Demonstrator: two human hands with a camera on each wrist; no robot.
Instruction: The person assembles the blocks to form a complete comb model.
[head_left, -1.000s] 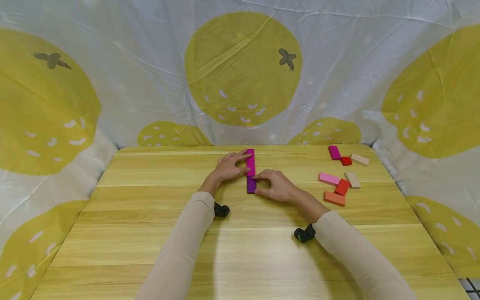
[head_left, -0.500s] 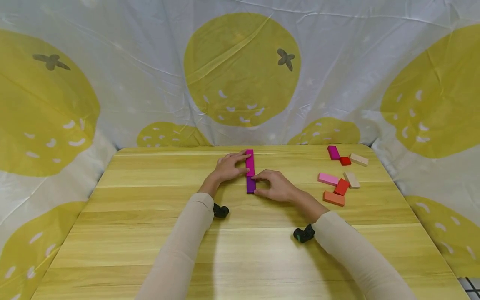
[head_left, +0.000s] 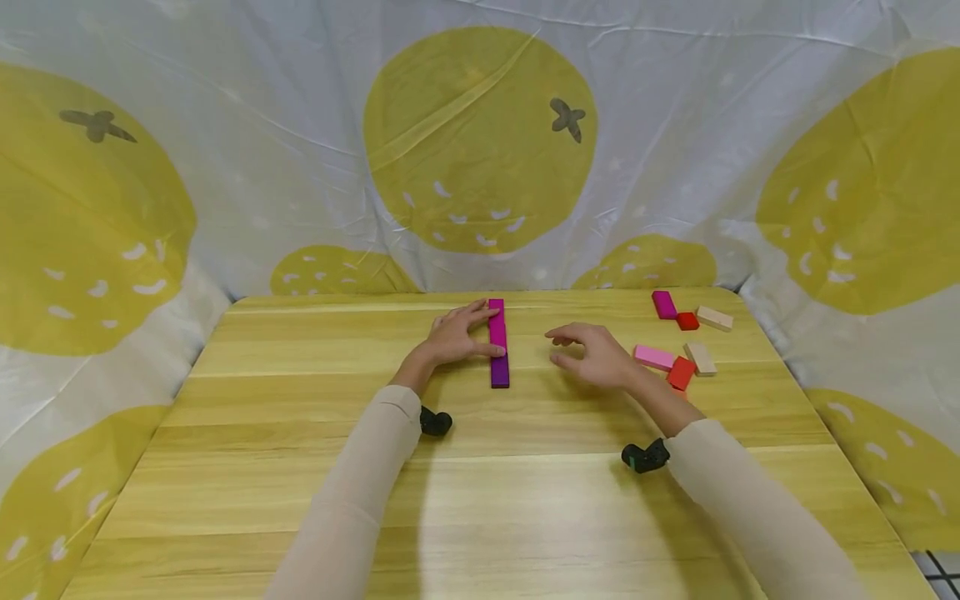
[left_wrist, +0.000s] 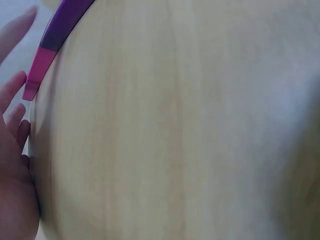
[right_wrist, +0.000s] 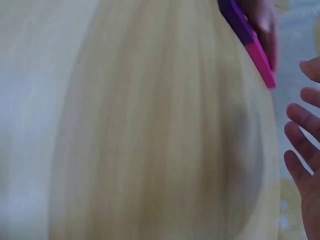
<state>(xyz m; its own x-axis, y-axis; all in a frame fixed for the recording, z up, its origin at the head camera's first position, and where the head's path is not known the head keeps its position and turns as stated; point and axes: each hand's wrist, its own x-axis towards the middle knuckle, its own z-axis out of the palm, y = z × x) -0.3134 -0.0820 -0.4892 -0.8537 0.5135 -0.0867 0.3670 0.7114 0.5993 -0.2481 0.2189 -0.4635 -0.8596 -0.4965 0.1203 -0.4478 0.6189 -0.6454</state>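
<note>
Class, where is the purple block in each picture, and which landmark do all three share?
Head: purple block near the centre, slightly low.
Left wrist: purple block at upper left, cut by top edge.
Right wrist: purple block at top, right of centre.
Shared landmark: the magenta strip meeting it end to end.

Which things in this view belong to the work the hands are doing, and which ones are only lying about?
Belongs to the work, it seems:
- purple block and magenta section, end to end
- left hand, at this row
- right hand, apart from it

Lying about, perhaps for later:
- loose magenta block
- two red blocks
- two beige blocks
- pink block
- orange block, mostly hidden
</note>
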